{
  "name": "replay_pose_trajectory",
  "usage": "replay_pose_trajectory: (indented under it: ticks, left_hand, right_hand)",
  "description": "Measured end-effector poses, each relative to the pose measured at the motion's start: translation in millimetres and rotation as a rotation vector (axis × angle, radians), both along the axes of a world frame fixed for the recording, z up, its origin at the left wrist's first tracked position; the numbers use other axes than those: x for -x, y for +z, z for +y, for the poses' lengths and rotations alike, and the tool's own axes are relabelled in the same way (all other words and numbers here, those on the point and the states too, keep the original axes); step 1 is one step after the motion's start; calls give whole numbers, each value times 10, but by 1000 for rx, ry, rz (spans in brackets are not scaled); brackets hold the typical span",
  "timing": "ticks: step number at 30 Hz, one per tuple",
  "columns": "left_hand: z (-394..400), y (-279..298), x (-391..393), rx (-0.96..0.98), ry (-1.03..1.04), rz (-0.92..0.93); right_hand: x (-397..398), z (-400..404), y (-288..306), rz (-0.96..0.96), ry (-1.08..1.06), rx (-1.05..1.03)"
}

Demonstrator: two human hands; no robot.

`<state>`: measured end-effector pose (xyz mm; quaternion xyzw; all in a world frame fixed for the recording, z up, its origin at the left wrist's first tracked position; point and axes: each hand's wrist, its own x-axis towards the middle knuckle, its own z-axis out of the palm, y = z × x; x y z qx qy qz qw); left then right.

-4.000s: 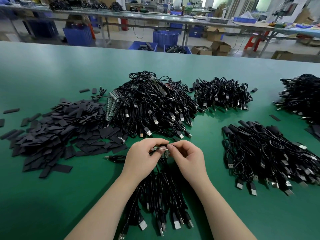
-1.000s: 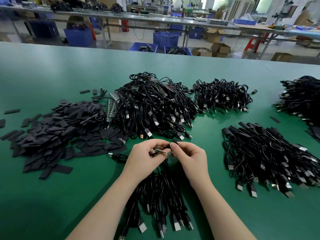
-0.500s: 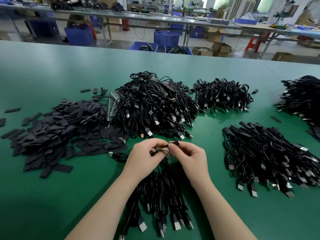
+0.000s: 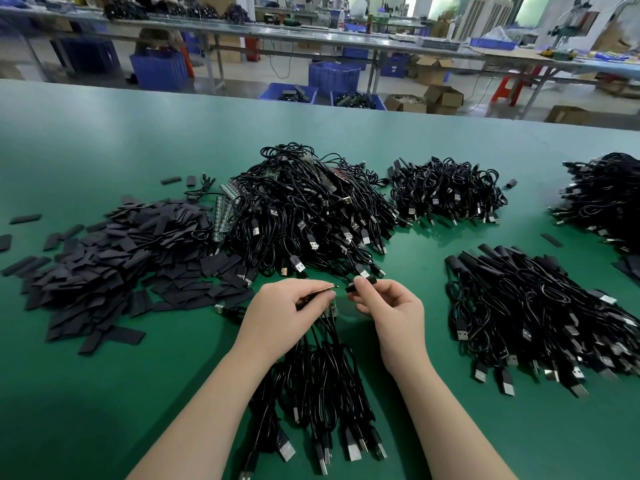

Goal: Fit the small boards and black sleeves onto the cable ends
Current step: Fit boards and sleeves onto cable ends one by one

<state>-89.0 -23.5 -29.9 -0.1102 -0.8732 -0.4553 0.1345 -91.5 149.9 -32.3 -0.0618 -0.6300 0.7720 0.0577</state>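
My left hand [image 4: 287, 313] pinches a small board [image 4: 320, 292] on a cable end, its tip pointing right. My right hand [image 4: 391, 306] pinches a short black sleeve [image 4: 360, 284] just right of the board's tip, a small gap between them. Below both hands a bundle of black USB cables [image 4: 318, 393] runs toward me, some held under my left hand. A heap of flat black sleeves [image 4: 114, 258] lies to the left on the green table [image 4: 104, 375].
A large tangle of cables [image 4: 304, 209] sits just beyond my hands, strips of small boards [image 4: 225, 213] at its left edge. More cable piles lie behind right [image 4: 446, 192], at right [image 4: 536, 306] and far right [image 4: 606, 199]. Benches and blue crates stand beyond the table.
My right hand has drawn slightly right and lifted the black sleeve clear of the board's tip. My left hand keeps holding the board in much the same place.
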Motion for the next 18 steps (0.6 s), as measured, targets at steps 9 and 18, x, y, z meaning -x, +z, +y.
replay_pose_trajectory:
  ticks: [9, 18]
  left_hand:
    - [2, -12, -10, -41, -29, -34]
    - [-6, -29, 36, -46, 33, 70]
  right_hand:
    - [-6, -18, 3, 4, -10, -7]
    - [-1, -27, -11, 8, -18, 0]
